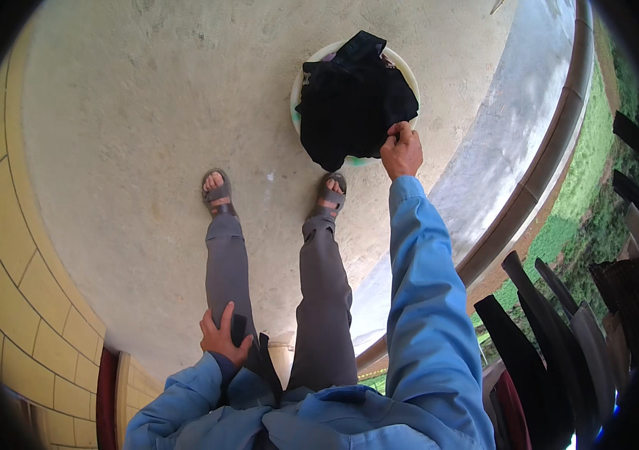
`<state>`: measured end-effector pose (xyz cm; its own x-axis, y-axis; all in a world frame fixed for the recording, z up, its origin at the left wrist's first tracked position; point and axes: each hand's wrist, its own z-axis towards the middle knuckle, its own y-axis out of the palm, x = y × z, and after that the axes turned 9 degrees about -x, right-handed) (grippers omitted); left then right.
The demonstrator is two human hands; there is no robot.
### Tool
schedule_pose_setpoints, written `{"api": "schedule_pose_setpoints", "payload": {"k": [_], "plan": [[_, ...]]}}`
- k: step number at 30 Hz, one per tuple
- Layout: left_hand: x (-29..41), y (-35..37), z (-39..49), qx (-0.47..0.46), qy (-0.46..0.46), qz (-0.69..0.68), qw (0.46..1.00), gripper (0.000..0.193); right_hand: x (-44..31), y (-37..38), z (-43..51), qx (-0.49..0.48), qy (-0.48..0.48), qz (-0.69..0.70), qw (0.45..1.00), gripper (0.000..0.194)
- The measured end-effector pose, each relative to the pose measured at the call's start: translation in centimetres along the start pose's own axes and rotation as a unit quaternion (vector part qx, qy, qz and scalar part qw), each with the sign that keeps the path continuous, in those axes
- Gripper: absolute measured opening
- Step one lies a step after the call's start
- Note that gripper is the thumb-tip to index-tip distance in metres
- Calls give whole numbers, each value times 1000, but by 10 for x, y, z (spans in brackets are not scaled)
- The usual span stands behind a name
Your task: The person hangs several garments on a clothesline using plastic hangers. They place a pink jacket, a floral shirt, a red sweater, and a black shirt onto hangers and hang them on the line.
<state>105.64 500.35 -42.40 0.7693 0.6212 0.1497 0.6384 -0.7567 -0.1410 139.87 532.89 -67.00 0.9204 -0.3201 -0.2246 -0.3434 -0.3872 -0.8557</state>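
Observation:
A black garment (pixel 353 107) lies spread over a round, pale basin (pixel 296 93), of which the rim and some green marks show. Patterned cloth peeks out at the garment's upper edge. My right hand (pixel 403 152) pinches the garment's lower right edge, at the basin's rim. My left hand (pixel 225 336) rests at my left thigh, its fingers spread around a small dark object (pixel 238 329); whether it grips that object I cannot tell. What else the basin holds is hidden under the black cloth.
My sandalled feet (pixel 216 188) stand on the concrete floor (pixel 145 140) below the basin. A yellow tiled wall (pixel 21 247) curves along the left. A brown raised edge (pixel 527 188) borders the floor at right, with grass beyond. Several dark and grey garments (pixel 544 337) hang at the lower right.

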Motion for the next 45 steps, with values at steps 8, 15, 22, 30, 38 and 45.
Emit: {"api": "schedule_pose_setpoints", "payload": {"k": [8,15,22,30,38,45], "plan": [[10,-7,7,-15,-20,37,999,87,55,-72,-58,74,-30,133,988,11],[8,5,7,-15,-29,44,999,88,17,-19,-20,-18,-42,53,998,19],[6,17,6,5,-18,29,999,88,-45,33,22,69,-209,-163,962,100],[9,21,4,23,-4,0,1000,89,-62,57,62,-62,-163,-172,970,61],[20,12,8,13,-24,3,1000,87,-29,-14,23,63,-182,79,978,37],[21,4,15,-12,-43,22,999,84,-16,-53,-5,56,-231,210,948,39]]}}
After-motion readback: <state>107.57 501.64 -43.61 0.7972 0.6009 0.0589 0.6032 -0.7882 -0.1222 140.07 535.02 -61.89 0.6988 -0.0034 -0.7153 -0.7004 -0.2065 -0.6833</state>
